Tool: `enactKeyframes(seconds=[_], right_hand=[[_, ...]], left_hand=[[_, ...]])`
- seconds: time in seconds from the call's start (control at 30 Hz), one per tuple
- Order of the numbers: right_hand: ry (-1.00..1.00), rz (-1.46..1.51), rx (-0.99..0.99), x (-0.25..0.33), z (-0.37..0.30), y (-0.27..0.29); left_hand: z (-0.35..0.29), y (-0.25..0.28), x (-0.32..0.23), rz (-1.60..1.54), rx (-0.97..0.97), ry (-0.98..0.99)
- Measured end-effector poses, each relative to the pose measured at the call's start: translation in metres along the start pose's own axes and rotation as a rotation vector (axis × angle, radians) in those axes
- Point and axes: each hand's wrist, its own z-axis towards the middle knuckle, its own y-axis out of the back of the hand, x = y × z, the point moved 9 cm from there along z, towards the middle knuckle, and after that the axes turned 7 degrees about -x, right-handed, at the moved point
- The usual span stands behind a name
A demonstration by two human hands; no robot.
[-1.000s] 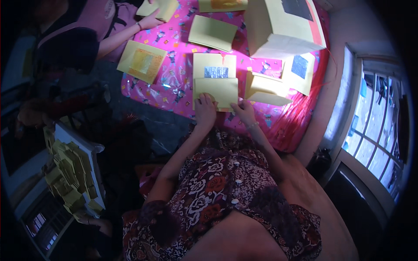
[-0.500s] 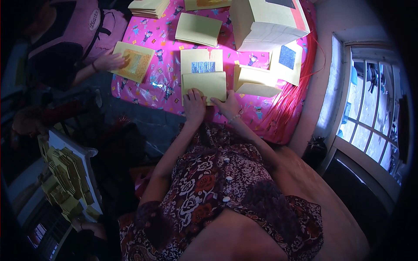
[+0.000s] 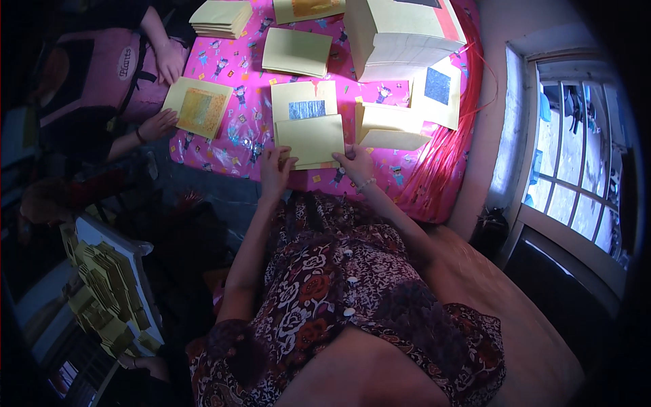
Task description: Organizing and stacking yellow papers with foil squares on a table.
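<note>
A pale yellow folded paper card (image 3: 308, 140) lies in front of me on the pink table. It overlaps another yellow card (image 3: 278, 98), which bears a blue-silver rectangle and a short red streak at its top. My left hand (image 3: 277, 169) grips the folded card's lower left edge, fingers on top. At its lower right corner my right hand (image 3: 356, 166) pinches the card between thumb and fingers. Just right of it stands a half-open folded yellow card (image 3: 390, 129). A further card with a dark blue rectangle (image 3: 437, 87) lies behind that one.
A tall stack of yellow cards (image 3: 400, 51) stands at the back right, beside red strings (image 3: 447, 163). Another stack (image 3: 222, 19) is at the back left. Across on the left, a person's hand (image 3: 157, 125) holds a card with a gold rectangle (image 3: 202, 112). More cards (image 3: 112, 278) cover a lower-left surface.
My left hand has shifted left from the folded card's front to its left edge. The other person has drawn one hand back and put the other at their card's edge.
</note>
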Motion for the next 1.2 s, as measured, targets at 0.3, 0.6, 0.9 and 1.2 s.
enactKeyframes(seconds=[0.3, 0.6, 0.9, 1.2], right_hand=[[-0.001, -0.074, -0.02, -0.002, -0.003, 0.004], [0.006, 0.044, -0.068, 0.035, -0.021, 0.01], [0.084, 0.56, 0.217, 0.107, -0.028, 0.113], [-0.127, 0.592, 0.002, 0.016, -0.019, 0.222]], left_hand=[[0.004, -0.005, 0.025, -0.218, 0.211, 0.028], [-0.007, 0.02, 0.031, -0.382, -0.006, 0.135], [0.02, 0.0, -0.021, -0.675, -0.106, 0.268], [0.038, -0.134, -0.131, -0.081, 0.235, -0.158]])
